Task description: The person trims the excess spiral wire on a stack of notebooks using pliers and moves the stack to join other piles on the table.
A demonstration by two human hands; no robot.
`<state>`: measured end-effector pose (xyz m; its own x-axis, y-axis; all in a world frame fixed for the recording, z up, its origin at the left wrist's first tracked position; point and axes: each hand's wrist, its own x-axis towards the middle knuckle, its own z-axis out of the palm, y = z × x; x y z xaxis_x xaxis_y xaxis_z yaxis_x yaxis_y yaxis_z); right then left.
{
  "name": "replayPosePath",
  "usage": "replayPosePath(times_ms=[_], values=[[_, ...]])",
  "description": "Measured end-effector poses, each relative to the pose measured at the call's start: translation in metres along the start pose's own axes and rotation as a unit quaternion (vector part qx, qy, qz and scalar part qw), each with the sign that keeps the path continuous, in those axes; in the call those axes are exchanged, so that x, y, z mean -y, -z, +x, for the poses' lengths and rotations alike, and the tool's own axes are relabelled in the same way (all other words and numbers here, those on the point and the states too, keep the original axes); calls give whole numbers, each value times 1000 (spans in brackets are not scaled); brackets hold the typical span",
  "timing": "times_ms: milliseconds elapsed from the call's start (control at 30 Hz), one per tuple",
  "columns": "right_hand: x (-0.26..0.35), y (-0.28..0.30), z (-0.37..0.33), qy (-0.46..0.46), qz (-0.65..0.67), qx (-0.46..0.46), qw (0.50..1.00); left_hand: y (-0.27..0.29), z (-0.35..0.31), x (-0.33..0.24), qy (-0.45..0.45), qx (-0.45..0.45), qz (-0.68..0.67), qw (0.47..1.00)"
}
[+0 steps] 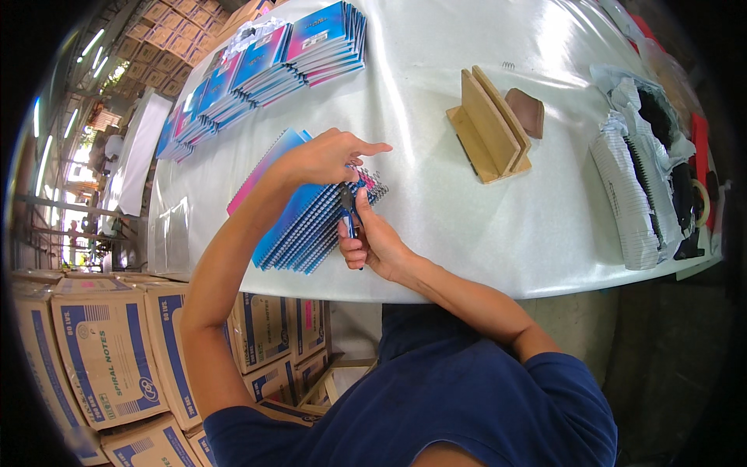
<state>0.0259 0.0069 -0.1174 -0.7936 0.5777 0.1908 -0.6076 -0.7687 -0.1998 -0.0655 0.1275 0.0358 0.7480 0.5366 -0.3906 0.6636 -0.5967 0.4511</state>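
I'm seeing a wooden stand (pixel 484 117) on the table (pixel 443 226), a brown block (pixel 527 113) right beside it, torn wrapping (pixel 625 194) over on the right, cartons (pixel 109 358) stacked lower left!

Over on the table (pixel 436 241), notebook stacks (pixel 261 58) sat behind the near notebooks (pixel 299 229); 1 stand (pixel 489 124) stood right, wrapping (pixel 620 194) farther right, cartons (pixel 105 366) below left!

Dk navy-blue short-sleeved fabric shirt (pixel 467 389), plain & matte, w/ soft creases across front. L sleeve (pixel 237 436) & R sleeve (pixel 572 393) same navy, both ending on upper arm, hems straight. Rounded neckline (pixel 447 444) at btm of view. L forearm (pixel 241 233) & R forearm (pixel 459 292) bare, tapering to wrist; L hand (pixel 331 158) & R hand (pixel 377 245) also bare, w/ slender fingers (pixel 375 148). Darker navy cloth (pixel 408 321) beyond shirt front, can't tell if shirt or trousers
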Motion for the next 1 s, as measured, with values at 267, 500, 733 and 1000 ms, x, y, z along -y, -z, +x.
replayPosePath(times_ms=[267,500,733,1000], values=[[-2,-46,-8,42,-173,-240,954,-6,3,10,-13,-12,-13,1000],[2,-36,-9,10,-108,-213,971,-8,6,8,-15,7,-5,1000],[-14,-42,-10,43,-155,-265,951,-13,14,16,-23,11,13,1000],[-6,-37,-7,58,-141,-273,950,-10,17,7,15,56,39,998]])
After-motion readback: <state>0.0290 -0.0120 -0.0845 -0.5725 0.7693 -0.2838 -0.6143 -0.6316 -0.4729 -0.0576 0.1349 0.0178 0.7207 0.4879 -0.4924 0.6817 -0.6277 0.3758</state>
